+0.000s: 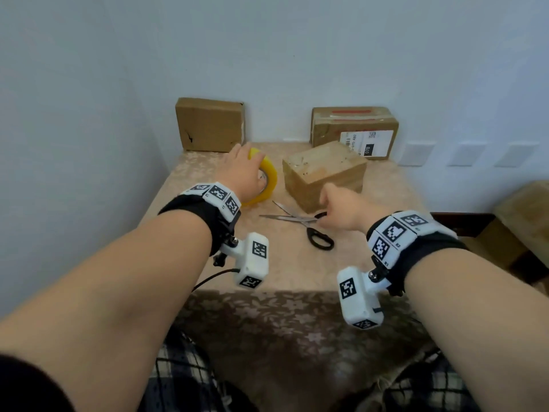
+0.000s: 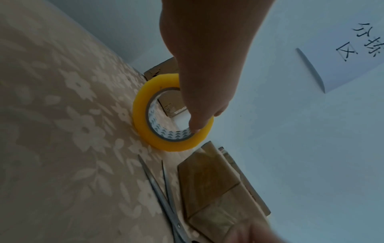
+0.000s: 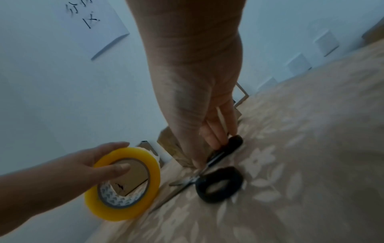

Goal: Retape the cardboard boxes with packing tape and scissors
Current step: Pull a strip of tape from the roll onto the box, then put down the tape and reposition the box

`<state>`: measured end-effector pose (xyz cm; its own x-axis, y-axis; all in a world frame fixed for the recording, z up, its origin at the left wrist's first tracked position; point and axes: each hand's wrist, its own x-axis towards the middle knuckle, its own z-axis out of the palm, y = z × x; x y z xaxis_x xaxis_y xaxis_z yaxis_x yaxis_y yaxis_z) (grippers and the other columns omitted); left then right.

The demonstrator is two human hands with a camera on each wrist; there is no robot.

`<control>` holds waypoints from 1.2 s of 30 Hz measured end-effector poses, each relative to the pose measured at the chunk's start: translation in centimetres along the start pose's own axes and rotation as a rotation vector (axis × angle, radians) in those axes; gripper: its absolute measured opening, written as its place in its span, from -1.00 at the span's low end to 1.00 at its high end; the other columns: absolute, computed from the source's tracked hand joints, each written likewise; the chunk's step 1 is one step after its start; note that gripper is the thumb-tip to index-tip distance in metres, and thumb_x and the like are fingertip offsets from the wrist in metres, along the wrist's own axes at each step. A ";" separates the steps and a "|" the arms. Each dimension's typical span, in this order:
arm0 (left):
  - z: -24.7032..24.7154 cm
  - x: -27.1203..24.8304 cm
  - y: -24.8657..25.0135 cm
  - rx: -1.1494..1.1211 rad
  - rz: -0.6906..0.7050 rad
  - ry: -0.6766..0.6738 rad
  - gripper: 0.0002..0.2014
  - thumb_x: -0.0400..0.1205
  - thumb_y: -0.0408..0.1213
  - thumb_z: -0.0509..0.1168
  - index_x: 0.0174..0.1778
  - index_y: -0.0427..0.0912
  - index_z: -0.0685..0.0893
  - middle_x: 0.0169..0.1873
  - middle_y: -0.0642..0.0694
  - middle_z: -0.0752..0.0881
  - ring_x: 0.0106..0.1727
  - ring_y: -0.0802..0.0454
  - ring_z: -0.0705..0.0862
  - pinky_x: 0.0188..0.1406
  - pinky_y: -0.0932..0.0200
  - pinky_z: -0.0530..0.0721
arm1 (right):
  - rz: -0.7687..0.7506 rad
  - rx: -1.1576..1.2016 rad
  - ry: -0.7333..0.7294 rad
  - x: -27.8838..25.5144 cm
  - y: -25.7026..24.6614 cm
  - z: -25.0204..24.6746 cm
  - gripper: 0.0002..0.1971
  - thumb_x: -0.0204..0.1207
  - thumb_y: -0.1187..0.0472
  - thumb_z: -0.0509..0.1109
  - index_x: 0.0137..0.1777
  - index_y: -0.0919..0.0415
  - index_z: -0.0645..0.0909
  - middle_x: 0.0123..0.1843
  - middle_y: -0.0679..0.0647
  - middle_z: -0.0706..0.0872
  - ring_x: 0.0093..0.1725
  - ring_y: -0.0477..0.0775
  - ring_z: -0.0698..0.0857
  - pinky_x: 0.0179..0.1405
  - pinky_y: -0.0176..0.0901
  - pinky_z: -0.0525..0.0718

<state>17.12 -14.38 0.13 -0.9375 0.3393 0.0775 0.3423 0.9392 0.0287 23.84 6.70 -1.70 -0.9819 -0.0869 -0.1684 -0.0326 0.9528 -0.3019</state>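
Observation:
A yellow roll of packing tape stands on edge on the floral tablecloth. My left hand grips it, thumb inside the core and fingers over the outer rim. Black-handled scissors lie on the cloth with blades apart, pointing left. My right hand pinches their far handle loop. A small taped cardboard box sits just behind the scissors, right of the roll.
Two more cardboard boxes lean on the back wall: a plain one at left, one with a shipping label at right. A handwritten paper sign hangs on the wall. Walls close the left and back. Brown furniture stands at right.

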 end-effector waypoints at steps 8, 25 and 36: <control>-1.0 0.3 -0.2 0.066 0.034 0.027 -0.50 0.71 -0.13 0.15 0.60 -0.02 0.28 0.54 -0.25 0.28 0.53 -0.26 0.23 0.45 -0.12 0.30 | 0.049 -0.203 -0.168 0.1 -0.5 1.3 -0.48 0.50 0.02 0.43 0.40 0.11 0.36 0.25 0.15 0.54 0.13 0.25 0.60 0.18 0.12 0.63; -3.2 -0.8 -1.9 -0.031 0.022 -0.018 -0.55 0.69 -0.16 0.23 0.53 0.12 0.40 0.36 -0.12 0.57 0.41 -0.19 0.34 0.30 -0.13 0.43 | 0.138 0.197 -0.290 -2.2 -1.2 -6.4 -0.50 0.43 -0.19 0.49 0.10 0.26 0.75 -0.28 0.09 0.70 -0.32 0.02 0.53 -0.35 -0.23 0.46; -3.7 -0.4 -2.8 0.003 0.041 -0.083 -0.55 0.71 -0.06 0.16 0.55 0.19 0.35 0.36 -0.16 0.53 0.41 -0.19 0.35 0.30 -0.08 0.39 | 0.161 0.503 -0.044 1.6 -3.2 -2.7 -0.55 0.49 -0.10 0.49 -0.11 0.38 0.75 -0.46 0.13 0.60 -0.44 0.08 0.50 -0.43 -0.21 0.45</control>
<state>16.79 -17.40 3.73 -0.9247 0.3808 -0.0044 0.3805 0.9244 0.0244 21.90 4.32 1.48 -0.9580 0.0269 -0.2855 0.2222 0.6987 -0.6800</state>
